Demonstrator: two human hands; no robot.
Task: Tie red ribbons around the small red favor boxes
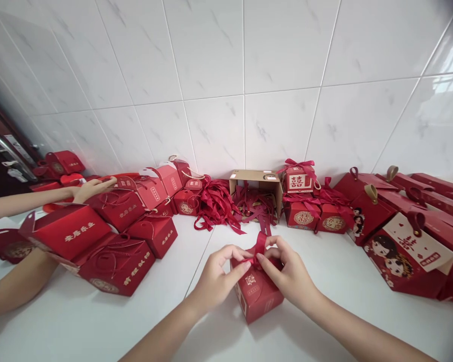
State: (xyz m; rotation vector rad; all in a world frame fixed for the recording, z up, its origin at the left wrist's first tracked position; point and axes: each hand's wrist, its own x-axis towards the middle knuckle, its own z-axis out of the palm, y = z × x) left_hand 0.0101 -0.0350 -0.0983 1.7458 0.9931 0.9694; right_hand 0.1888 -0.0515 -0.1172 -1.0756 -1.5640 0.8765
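Note:
A small red gift box stands on the white tabletop in front of me. A red ribbon rises in a loop from its top. My left hand pinches the ribbon from the left, fingers closed on it. My right hand pinches the same ribbon from the right, over the box top. Both hands rest against the box's upper edge.
Another person's arms come in from the left, one hand on a pile of red gift bags. A heap of loose red ribbons and an open cardboard box sit by the tiled wall. More red boxes line the right side.

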